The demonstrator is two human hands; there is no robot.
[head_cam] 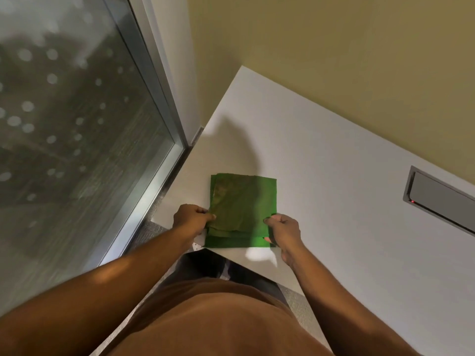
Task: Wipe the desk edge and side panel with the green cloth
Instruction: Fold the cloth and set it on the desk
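A folded green cloth (243,206) lies flat on the white desk (334,201), close to the desk's near corner. My left hand (191,219) pinches the cloth's left edge. On the other side, my right hand (284,231) pinches its lower right corner. The cloth's near edge reaches almost to the desk edge (231,254). The side panel below the desk is hidden from this view.
A glass wall with a metal frame (156,160) runs along the desk's left side. A yellow wall (334,60) stands behind the desk. A grey cable hatch (442,199) with a small red light is set into the desk at the right.
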